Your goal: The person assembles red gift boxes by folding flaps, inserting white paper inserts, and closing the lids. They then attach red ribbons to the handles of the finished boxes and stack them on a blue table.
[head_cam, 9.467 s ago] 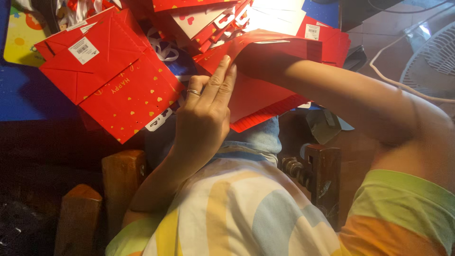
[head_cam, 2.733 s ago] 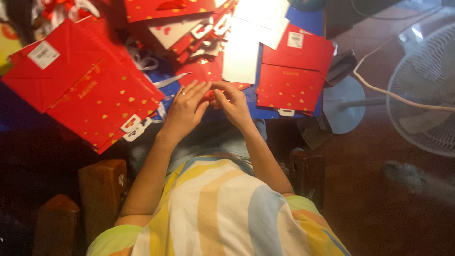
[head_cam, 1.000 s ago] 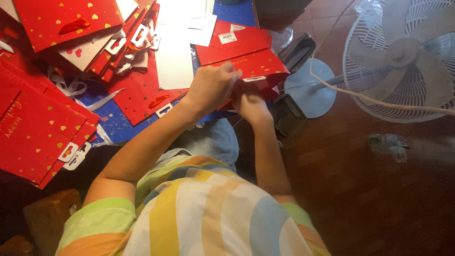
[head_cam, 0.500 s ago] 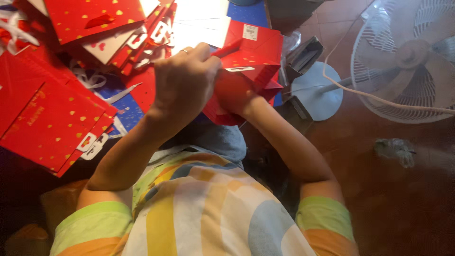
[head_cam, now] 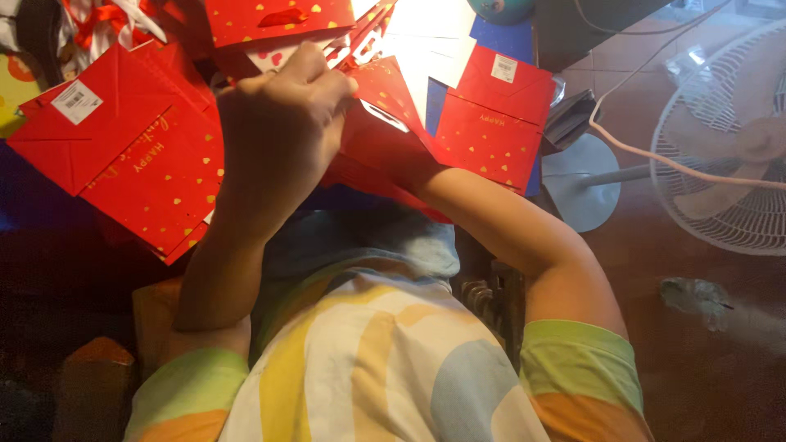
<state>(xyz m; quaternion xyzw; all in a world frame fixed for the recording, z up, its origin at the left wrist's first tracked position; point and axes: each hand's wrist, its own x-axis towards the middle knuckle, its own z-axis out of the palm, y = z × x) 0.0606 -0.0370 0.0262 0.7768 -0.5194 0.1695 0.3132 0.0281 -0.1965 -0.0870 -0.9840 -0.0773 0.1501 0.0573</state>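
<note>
My left hand (head_cam: 282,123): clenched on red gift bag (head_cam: 385,106) rim | my right hand: inside bag, grip unseen | flat bags (head_cam: 135,160) at 9 o'clock | fan (head_cam: 729,155) at 3 o'clock

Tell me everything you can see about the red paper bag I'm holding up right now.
The red paper bag looks like glossy card scattered with small gold hearts, with a pale strip showing near its upper part. It is raised and tilted above the lap. The left hand grips its top edge from the left, and the right forearm runs into it, so the right hand is hidden. Its lower part is hidden too.
</note>
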